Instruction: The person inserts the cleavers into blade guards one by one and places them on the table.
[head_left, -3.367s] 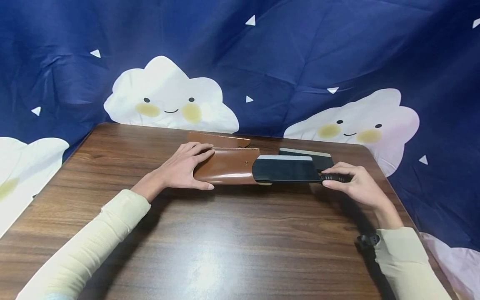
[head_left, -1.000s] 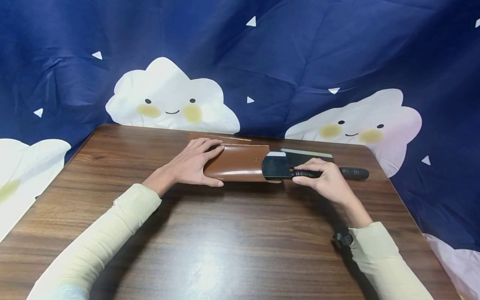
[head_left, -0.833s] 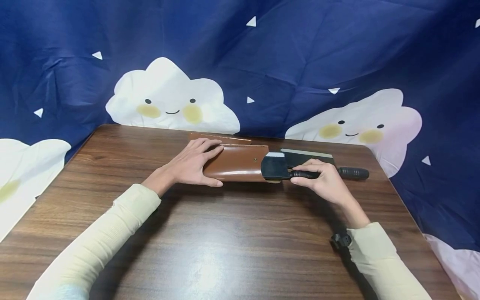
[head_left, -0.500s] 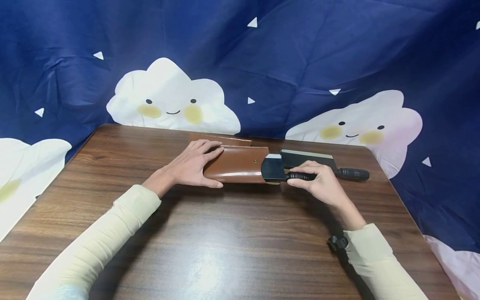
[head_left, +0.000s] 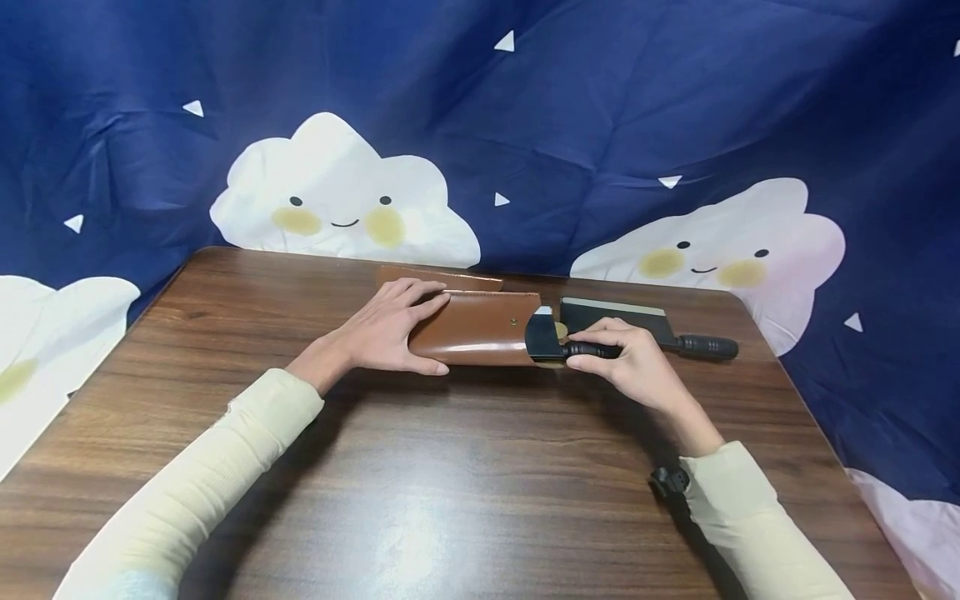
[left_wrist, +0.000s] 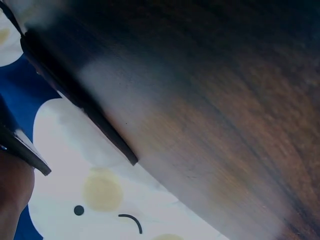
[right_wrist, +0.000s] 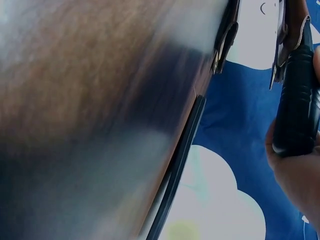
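In the head view my left hand (head_left: 378, 329) holds a glossy brown leather sheath (head_left: 476, 333), fingers behind its top edge and thumb along the lower front. A dark cleaver (head_left: 540, 337) with a pale edge sits mostly inside it, only a short strip of blade showing at the right mouth. My right hand (head_left: 637, 358) pinches the cleaver's black ridged handle (right_wrist: 294, 105), thumb in front. Sheath and cleaver are raised off the table, as the right wrist view shows. An open snap flap (head_left: 561, 331) shows at the mouth. The left wrist view catches only part of the left hand (left_wrist: 12, 195).
Behind lies a second cleaver (head_left: 615, 315) with a black handle, flat on the wooden table (head_left: 480, 483). A second brown sheath (head_left: 465, 280) lies near the back edge, partly hidden by the left hand and the held sheath. A blue cloud-print cloth (head_left: 540, 108) hangs behind the table.
My right hand has moved left, sliding the cleaver deeper into the sheath; most of its blade showed before. The left hand has shifted slightly right and keeps its hold.
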